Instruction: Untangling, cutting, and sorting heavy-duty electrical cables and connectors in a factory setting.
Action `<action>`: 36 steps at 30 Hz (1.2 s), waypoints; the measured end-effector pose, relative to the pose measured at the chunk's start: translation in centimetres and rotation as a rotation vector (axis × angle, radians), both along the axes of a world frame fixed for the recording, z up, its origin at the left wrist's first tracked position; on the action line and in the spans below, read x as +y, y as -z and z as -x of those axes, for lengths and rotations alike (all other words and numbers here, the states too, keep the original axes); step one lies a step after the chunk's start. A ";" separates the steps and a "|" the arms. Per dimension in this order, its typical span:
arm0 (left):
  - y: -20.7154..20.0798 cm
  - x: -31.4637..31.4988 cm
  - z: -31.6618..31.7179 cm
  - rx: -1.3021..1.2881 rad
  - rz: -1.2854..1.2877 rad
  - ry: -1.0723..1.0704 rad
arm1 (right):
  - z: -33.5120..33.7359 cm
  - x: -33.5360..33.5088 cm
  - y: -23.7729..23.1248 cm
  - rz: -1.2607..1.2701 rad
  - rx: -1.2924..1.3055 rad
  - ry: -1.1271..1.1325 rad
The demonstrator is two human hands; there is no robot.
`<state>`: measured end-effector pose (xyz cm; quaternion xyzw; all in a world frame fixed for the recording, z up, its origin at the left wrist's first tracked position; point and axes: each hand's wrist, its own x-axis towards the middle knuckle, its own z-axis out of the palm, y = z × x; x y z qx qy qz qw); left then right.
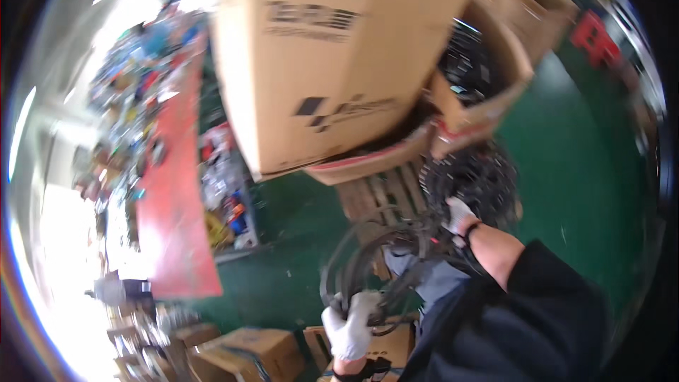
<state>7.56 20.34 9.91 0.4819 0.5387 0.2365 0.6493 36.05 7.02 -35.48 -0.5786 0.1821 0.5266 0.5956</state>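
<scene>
A looped bundle of black cables (366, 253) stretches between my two hands, blurred by motion. My left hand (351, 325), in a white glove, is closed around the lower left end of the loops. The other end is gripped by my right hand (460, 215), also white-gloved, with a dark band at the wrist. Just beyond the right hand lies a heap of dark coiled cables (475, 175). My right fingers are partly hidden by the cables.
A tall cardboard box (318, 85) stands ahead, over a wooden pallet (361, 201). Right of it is an open carton (488, 117) with black items. A cluttered red-topped table (173, 226) runs along the left. More cardboard boxes (262, 350) sit low on the left, on green floor (297, 219).
</scene>
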 end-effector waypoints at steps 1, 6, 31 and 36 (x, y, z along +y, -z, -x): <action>0.7 1.7 0.3 0.010 0.020 -0.004 | 0.7 3.1 0.1 -0.078 0.243 0.248; 1.0 10.3 0.0 0.174 0.227 0.145 | 2.9 6.5 -0.3 0.461 0.102 0.086; -3.2 42.6 28.1 0.045 0.158 0.907 | 27.1 15.3 -3.2 1.006 -0.509 -0.235; -7.9 52.7 39.4 0.207 -0.159 0.466 | 42.1 35.5 -20.9 0.671 -0.378 0.132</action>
